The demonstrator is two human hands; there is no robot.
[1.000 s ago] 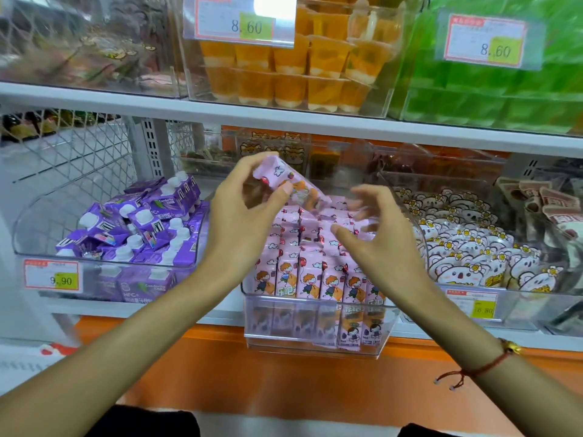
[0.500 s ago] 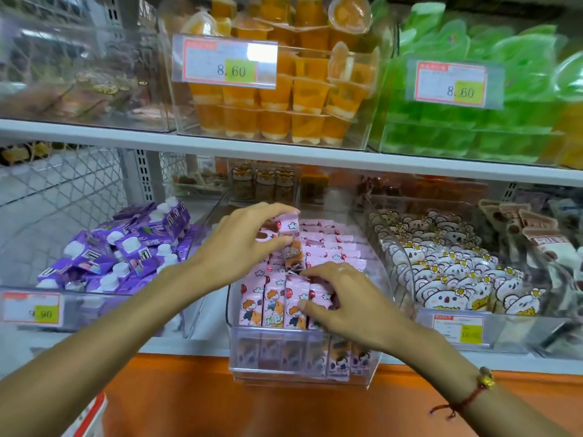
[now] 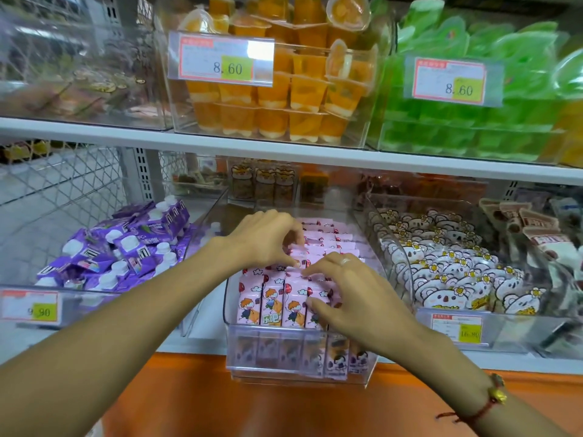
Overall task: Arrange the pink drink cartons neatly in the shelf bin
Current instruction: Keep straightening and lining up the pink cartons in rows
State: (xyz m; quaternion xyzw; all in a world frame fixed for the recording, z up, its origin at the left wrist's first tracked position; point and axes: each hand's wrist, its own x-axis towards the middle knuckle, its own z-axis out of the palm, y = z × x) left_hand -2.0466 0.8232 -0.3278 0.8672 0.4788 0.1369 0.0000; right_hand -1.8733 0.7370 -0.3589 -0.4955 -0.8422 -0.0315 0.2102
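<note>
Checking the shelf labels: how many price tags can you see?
4: one on the orange cup bin, one on the green bin, one on the purple carton bin, one on the koala snack bin. The pink bin's may be hidden.

pink drink cartons [image 3: 271, 302] with cartoon kid print, purple pouches [image 3: 126, 244] white caps, orange jelly cups [image 3: 277, 99], green packs [image 3: 473, 121]
</note>
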